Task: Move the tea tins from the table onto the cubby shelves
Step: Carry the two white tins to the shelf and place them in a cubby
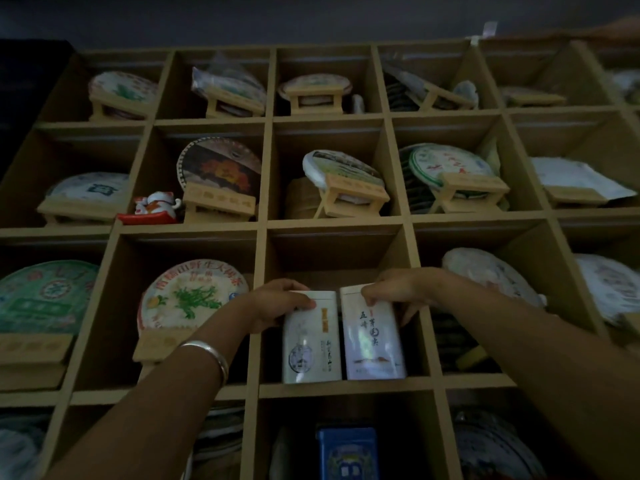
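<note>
White, glossy tin is what both hands are on: two tall, flat-fronted tea tins stand upright and side by side in one compartment of the cubby shelf [263, 188], their bases on its floor near the front lip. Going left to right, the left hand [277, 304], a smooth silver bangle [211, 356] on its wrist, curls its fingers over the top left corner of the left tin [310, 341], which carries a gold vertical label and a round seal print. Touching or just beside it, the right tin [374, 336] shows dark brush characters on a reflective face; the right hand [398, 291] pinches its upper edge, thumb down the right side.

Both tins therefore look placed, with the hands apparently squaring them up; letting go remains. The table is out of view, so whether more tins wait cannot be told.

Left of the left hand, a paper-wrapped round tea cake [192, 299] leans on a pale wooden stand. Below the hands a blue tin [346, 452] sits in the next compartment down. The shelving itself is matte, tan board with square-cut edges.
</note>
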Available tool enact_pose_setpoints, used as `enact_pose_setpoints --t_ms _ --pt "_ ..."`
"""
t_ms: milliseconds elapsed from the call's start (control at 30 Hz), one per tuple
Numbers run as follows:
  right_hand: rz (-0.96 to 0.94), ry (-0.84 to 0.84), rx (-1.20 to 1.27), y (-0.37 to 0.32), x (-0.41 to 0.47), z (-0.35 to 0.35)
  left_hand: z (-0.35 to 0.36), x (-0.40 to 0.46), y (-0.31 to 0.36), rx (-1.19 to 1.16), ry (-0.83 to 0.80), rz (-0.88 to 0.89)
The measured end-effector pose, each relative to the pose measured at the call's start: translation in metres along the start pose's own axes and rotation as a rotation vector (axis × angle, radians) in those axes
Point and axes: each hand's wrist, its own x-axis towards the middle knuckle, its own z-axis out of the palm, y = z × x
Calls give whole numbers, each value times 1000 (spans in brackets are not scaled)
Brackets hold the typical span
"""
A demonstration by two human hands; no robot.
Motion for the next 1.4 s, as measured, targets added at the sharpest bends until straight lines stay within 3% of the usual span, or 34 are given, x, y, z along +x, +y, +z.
enact_pose_setpoints --t_ms 233,433,533,600,767,1400 --pt "-126 79 -63 5 4 4 5 8 -5 219 102 219" --pt "-501 417 -487 21 -14 11 9 -1 -12 795 248 572" --pt "-487 511 -702 36 -20 30 7 -10 -25 1055 282 550" --pt "-491 509 -713 47 -20 38 2 -11 -33 1159 281 534" --pt "-515 402 -488 55 -15 40 3 -5 -37 1174 279 513" --pt "-548 316 -281 58 -1 37 2 2 -39 968 154 484"
